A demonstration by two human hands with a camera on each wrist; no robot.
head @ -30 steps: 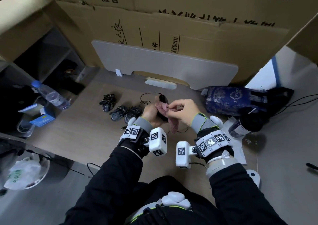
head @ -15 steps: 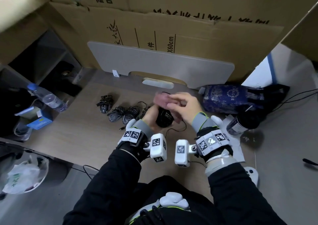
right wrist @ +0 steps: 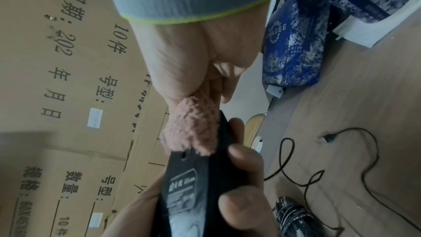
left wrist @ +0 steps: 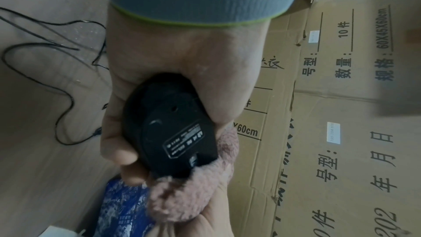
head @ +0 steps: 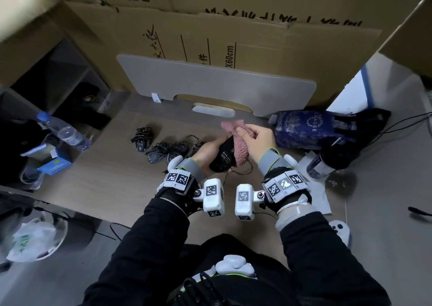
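A black wired computer mouse (head: 222,157) is held above the desk, its labelled underside (left wrist: 182,143) turned toward me. My left hand (head: 207,152) grips it, fingers curled round its side (left wrist: 118,150). My right hand (head: 256,139) holds a fluffy pink cloth (head: 237,142) bunched between thumb and fingers. The cloth (left wrist: 193,194) lies against the front end of the mouse (right wrist: 189,183). The mouse's cable (head: 238,173) hangs down to the desk.
Three more black mice with coiled cables (head: 161,148) lie on the wooden desk (head: 105,179) to the left. A blue patterned bag (head: 308,128) and a dark cup (head: 327,159) stand right. A water bottle (head: 63,131) lies far left. Cardboard boxes (head: 233,36) and a grey panel (head: 217,83) wall the back.
The left hand turned the mouse so its underside faces up. The right hand shifted the pink cloth from above the mouse onto its right front end.
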